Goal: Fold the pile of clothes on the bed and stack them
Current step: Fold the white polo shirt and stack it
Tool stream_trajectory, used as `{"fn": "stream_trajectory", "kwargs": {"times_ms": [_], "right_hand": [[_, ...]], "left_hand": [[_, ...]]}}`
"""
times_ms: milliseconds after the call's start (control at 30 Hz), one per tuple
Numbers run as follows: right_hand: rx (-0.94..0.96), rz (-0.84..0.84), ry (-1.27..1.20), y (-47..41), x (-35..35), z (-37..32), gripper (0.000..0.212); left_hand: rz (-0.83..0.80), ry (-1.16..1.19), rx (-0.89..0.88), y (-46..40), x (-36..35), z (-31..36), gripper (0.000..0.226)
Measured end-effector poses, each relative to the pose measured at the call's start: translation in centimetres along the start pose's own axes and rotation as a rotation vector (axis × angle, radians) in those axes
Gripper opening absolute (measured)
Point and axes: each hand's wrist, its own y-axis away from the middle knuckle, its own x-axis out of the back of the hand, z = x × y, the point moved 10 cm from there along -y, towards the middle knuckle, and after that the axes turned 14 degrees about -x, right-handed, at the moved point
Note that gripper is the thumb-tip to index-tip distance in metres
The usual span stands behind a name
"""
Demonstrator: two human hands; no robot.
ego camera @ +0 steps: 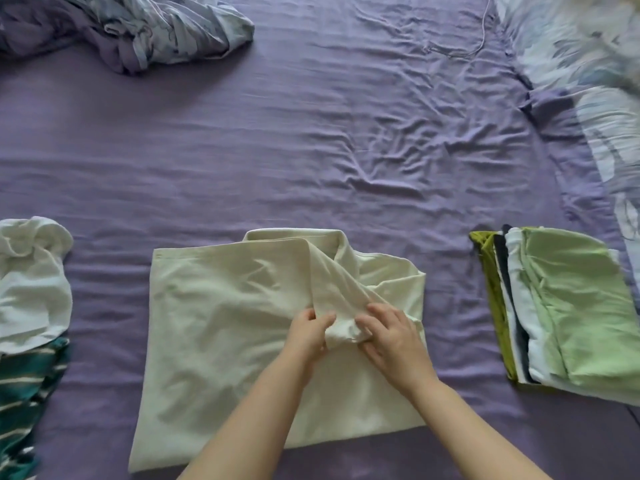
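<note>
A cream shirt [221,317] lies partly folded on the purple sheet [311,150] in front of me. One sleeve runs from its collar down across the middle. My left hand [308,336] and my right hand [391,337] pinch the end of that sleeve from either side, over the shirt's centre. To the right sits a stack of folded clothes [568,310], light green on top with white, dark and olive layers beneath. At the left edge lies an unfolded pile: a white garment [33,289] above a teal striped one [20,393].
A crumpled floral duvet [138,26] is bunched at the far left corner. A floral pillow or cover [588,81] runs along the right side. A thin white cord [483,32] lies on the sheet at the back.
</note>
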Motion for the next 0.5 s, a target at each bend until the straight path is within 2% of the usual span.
{"fn": "stream_trajectory", "kwargs": {"times_ms": [67,133,167,233,367,500], "right_hand": [[-0.076,0.105,-0.074,-1.0,1.6,1.3,0.021],[-0.3,0.096,-0.315,-2.7,2.7,4.5,0.007],[-0.43,0.088,-0.467,-3.5,3.1,6.3,0.011],[-0.599,0.137,-0.666,-4.8,4.6,8.9,0.02],[-0.719,0.122,-0.647,-6.5,5.0,11.6,0.018],[-0.757,0.117,-0.57,-3.8,2.1,12.3,0.031]], "left_hand": [[-0.018,-0.047,-0.007,-0.5,-1.1,0.8,0.009],[-0.056,-0.001,-0.069,-1.5,-2.7,3.2,0.013],[-0.086,0.047,-0.111,-2.0,-3.8,4.8,0.012],[-0.15,0.126,-0.172,-2.8,-5.8,7.6,0.027],[-0.159,0.117,-0.213,-3.0,-6.8,8.2,0.039],[-0.092,0.077,-0.125,-1.1,-4.8,2.1,0.044]]}}
